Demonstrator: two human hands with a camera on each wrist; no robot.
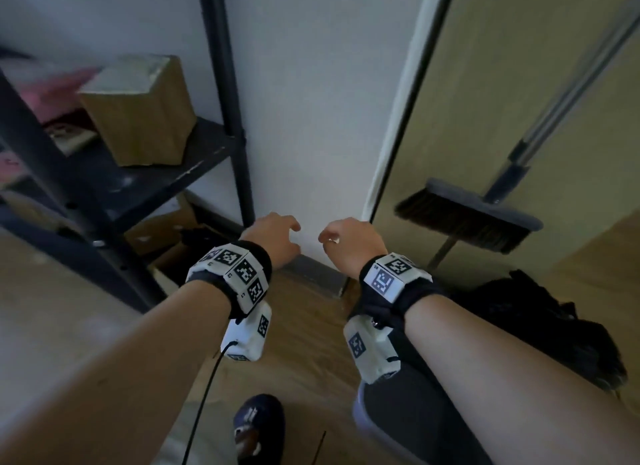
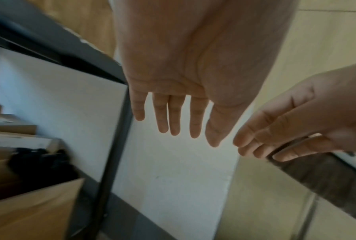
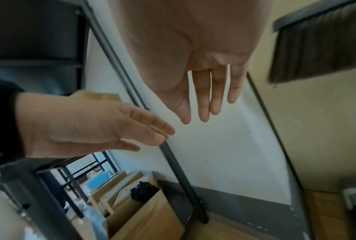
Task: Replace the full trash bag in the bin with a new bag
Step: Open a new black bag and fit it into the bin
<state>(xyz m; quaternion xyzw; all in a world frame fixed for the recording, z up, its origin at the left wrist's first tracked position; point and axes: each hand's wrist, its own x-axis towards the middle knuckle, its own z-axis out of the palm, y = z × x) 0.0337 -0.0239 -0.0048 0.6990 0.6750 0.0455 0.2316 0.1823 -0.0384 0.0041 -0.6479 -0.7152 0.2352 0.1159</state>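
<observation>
Both my hands reach forward side by side in front of a white wall, and neither holds anything. My left hand [image 1: 277, 236] shows straight, slightly spread fingers [image 2: 174, 116]. Close to its right, my right hand [image 1: 343, 238] has relaxed fingers [image 3: 204, 100]. A grey bin [image 1: 360, 412] stands on the floor below my right forearm, which hides most of it. A crumpled black trash bag [image 1: 540, 329] lies on the floor right of the bin. More black plastic [image 3: 142, 190] sits in a cardboard box under the shelf.
A dark metal shelf [image 1: 145, 184] stands at the left with a cardboard box [image 1: 138, 111] on it and boxes below. A broom [image 1: 464, 219] leans against the beige door at the right. My dark shoe [image 1: 258, 426] is on the wooden floor.
</observation>
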